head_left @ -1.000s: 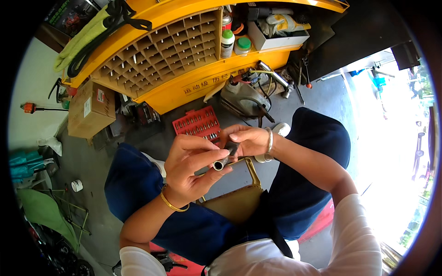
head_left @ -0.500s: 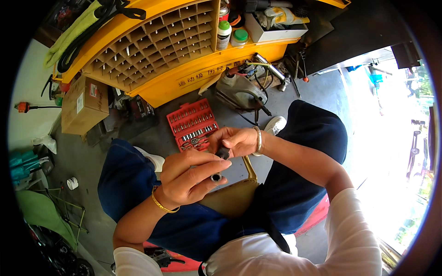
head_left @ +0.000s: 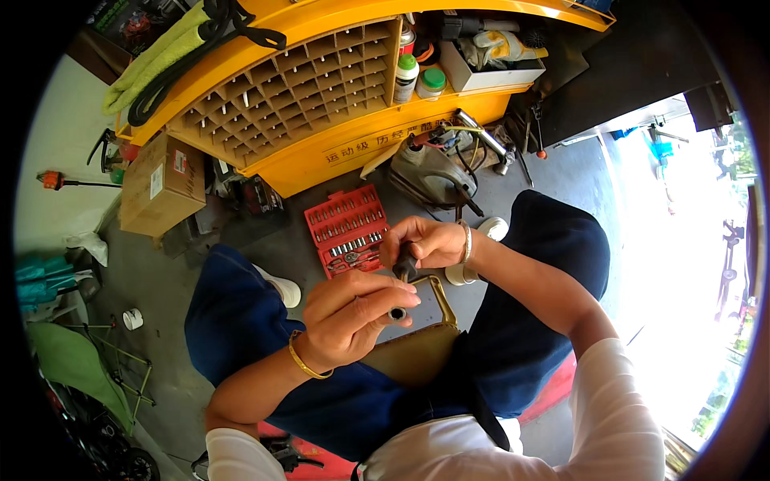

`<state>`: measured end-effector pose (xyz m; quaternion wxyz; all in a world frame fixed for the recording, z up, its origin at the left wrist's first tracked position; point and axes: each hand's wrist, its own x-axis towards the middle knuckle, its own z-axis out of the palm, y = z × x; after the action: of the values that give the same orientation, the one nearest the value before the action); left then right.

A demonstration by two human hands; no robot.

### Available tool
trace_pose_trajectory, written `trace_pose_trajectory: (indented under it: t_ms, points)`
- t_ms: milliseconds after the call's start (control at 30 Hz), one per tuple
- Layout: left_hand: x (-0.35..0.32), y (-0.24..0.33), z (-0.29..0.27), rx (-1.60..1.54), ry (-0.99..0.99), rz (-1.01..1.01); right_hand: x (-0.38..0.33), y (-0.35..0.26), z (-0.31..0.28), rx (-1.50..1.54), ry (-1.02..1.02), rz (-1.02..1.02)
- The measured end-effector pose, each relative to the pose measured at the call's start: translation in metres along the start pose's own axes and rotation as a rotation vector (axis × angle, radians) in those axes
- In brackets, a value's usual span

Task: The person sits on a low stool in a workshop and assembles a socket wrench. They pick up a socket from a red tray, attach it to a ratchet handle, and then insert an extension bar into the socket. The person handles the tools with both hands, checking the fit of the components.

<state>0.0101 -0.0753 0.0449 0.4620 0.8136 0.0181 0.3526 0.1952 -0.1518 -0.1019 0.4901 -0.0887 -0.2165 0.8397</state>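
In front of my lap, my left hand (head_left: 346,314) is closed around a small metal socket (head_left: 397,313), whose hollow end shows below the fingers. Its thumb and forefinger meet the lower end of a dark, handle-shaped tool (head_left: 406,263). My right hand (head_left: 431,242) grips the upper part of that tool; its exact kind is partly hidden by the fingers. On the floor beyond my hands lies an open red socket set case (head_left: 346,215), with rows of bits and sockets, a ratchet and pliers in it.
A yellow cabinet (head_left: 301,178) with a cardboard compartment grid (head_left: 297,84) stands ahead. Right of the case sits a grey jug-like container (head_left: 419,172) near metal tools. A cardboard box (head_left: 163,188) is at left. Between my knees is a brass-coloured frame (head_left: 441,301).
The view has shifted, so the surroundings sit slightly lower and further right. Both hands keep their grips, and the dark tool shows a little more between them.
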Motion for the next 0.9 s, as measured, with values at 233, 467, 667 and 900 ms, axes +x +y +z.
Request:
trace_pose_trajectory:
  t_ms: [233, 467, 667, 900]
  points:
    - [0.010, 0.019, -0.016, -0.152, 0.234, 0.274, -0.005, -0.002, 0.001, -0.018, 0.401, 0.012]
    - [0.014, -0.024, -0.034, 0.067, 0.404, -0.087, -0.011, -0.027, 0.032, -0.030, 0.325, -0.126]
    - [-0.001, -0.038, -0.020, 0.194, 0.189, -0.007, -0.001, -0.049, 0.047, -0.087, 0.276, -0.199]
    - [-0.007, -0.041, -0.013, 0.212, 0.099, 0.037, -0.005, -0.063, 0.054, -0.382, 0.213, -0.223]
